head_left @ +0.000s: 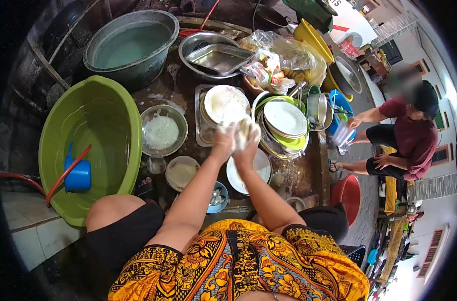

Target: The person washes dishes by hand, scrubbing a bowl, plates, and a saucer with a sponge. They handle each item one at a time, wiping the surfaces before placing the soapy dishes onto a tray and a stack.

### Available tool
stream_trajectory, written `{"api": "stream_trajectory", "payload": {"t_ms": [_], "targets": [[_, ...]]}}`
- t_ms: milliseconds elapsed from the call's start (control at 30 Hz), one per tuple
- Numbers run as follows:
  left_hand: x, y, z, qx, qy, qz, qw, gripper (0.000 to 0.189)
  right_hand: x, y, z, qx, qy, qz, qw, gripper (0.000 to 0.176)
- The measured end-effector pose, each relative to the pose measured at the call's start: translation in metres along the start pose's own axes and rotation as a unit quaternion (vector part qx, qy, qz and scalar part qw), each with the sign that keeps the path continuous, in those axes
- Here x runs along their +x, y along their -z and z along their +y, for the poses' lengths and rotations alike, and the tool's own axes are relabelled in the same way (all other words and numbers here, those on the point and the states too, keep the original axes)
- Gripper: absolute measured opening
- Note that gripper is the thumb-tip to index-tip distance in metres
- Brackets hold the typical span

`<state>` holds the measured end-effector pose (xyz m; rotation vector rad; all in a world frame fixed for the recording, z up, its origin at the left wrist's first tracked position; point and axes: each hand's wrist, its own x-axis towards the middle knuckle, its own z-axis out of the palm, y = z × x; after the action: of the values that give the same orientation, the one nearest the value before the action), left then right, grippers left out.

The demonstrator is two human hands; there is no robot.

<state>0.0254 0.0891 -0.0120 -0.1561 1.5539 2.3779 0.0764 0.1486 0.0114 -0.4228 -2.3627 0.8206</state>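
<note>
My left hand (224,142) and my right hand (245,149) are together in the middle of the view, both closed around a whitish, foam-covered wad (249,129). Motion blur and suds cover the fingers, and I cannot tell if the wad is a sponge or a cloth. Just beyond the hands, a white plate (221,100) with pale residue lies on top of a metal tray (203,133). Under my right wrist sits another white plate (258,168). A steel basin (160,129) of white suds stands to the left.
Left are a green tub (113,135) with a blue dipper (78,174) and a grey tub (130,45) of water. Stacked plates (284,119) stand right, with plastic bags (299,57) behind. A person (409,133) holds a clear item over a blue basin (341,103).
</note>
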Motion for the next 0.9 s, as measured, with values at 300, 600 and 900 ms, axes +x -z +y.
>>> {"api": "stream_trajectory", "payload": {"t_ms": [300,600,900], "targets": [[-0.088,-0.040,-0.027,0.509,-0.257,-0.301,0.764,0.016,0.030,0.130,0.073,0.303,-0.480,-0.207,0.797,0.049],[-0.084,0.006,-0.056,0.670,-0.048,-0.360,0.647,0.073,-0.082,0.119,0.242,0.341,-0.565,-0.189,0.727,0.027],[-0.051,0.051,-0.106,0.064,0.340,-0.153,0.926,0.051,-0.080,0.085,0.258,0.189,-0.255,-0.231,0.920,0.040]]}}
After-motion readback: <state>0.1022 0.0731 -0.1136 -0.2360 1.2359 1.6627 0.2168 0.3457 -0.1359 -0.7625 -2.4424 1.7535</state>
